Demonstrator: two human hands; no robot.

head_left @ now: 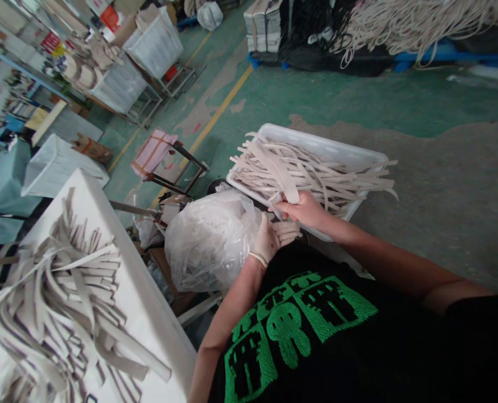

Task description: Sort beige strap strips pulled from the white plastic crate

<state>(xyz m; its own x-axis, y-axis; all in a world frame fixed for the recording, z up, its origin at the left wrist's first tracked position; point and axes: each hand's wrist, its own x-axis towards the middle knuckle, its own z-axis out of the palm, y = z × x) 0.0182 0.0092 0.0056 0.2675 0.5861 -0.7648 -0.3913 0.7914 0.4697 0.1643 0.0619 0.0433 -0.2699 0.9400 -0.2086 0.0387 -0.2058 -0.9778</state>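
Observation:
My right hand (305, 210) is closed around one end of a flat beige strip (276, 168), which slants up and left over the white bin (324, 143). Many similar strips (316, 173) lie loose in that bin, some poking over its rim. Just below and left, my left hand (269, 238), in what looks like a thin pale glove, has its thumb raised and fingers stretched toward the right; nothing shows in its grasp. It is beside a clear plastic bag (213, 238) filled with whitish material.
A white table (148, 313) at left carries a heap of beige strips (64, 302). Beyond the bag stands a metal-framed stool (160, 154) with a pink top. White carts (120, 89) are farther back. Blue pallets (446, 53) with coiled cords (420, 25) lie along the far side.

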